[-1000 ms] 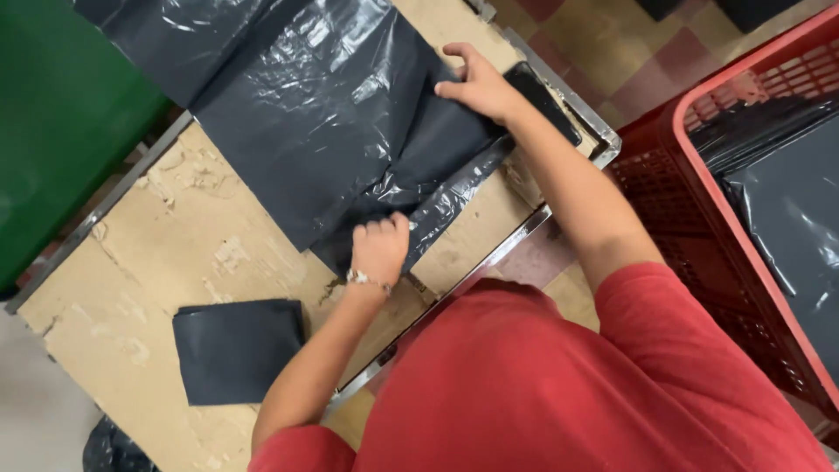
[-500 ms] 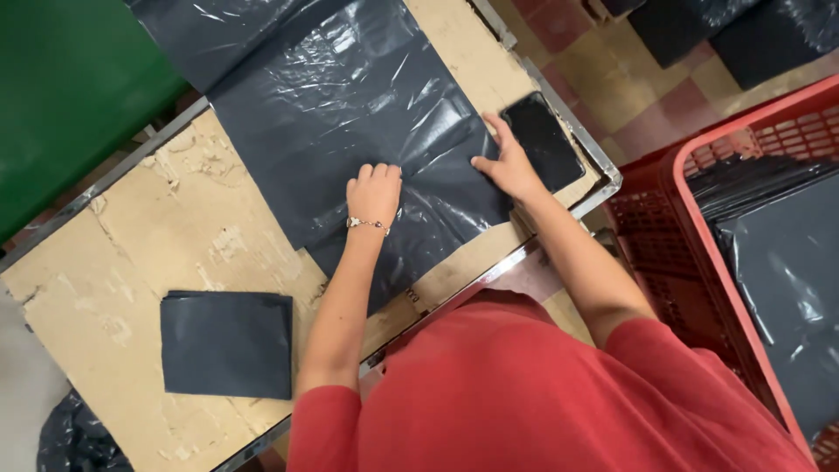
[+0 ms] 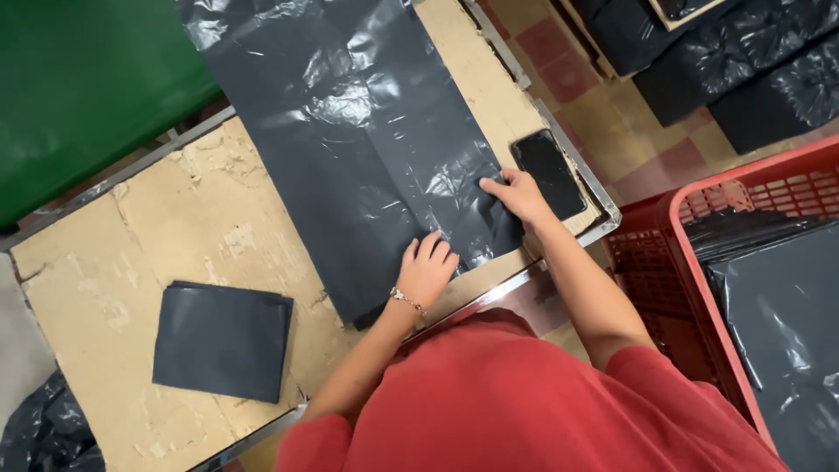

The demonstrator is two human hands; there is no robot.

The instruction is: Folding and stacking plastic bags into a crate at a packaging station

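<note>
The black plastic bag [image 3: 367,149] lies spread lengthwise across the worn chipboard worktop [image 3: 96,288], its near end at the worktop's front edge. The left hand [image 3: 426,269] rests flat on the bag's near corner, fingers [image 3: 434,249] extended and unclenched, pressing rather than gripping. The right hand [image 3: 517,194] lies palm-down on the bag's right edge, fingers pointing left, likewise released and flat; nothing is pinched in either hand.

Handling judgement: the film appears thin, very light and limp, with glossy wrinkles that suggest a slippery surface. It will not hold shape unaided and is likely to slide on itself when layered. Best hold is at edges or corners, with a flat palm to pin it down.

A folded black bag [image 3: 223,341] lies well apart to the left. A dark phone [image 3: 549,173] lies just beside the right hand. A red plastic crate [image 3: 699,262] holding more black film stands to the right.
</note>
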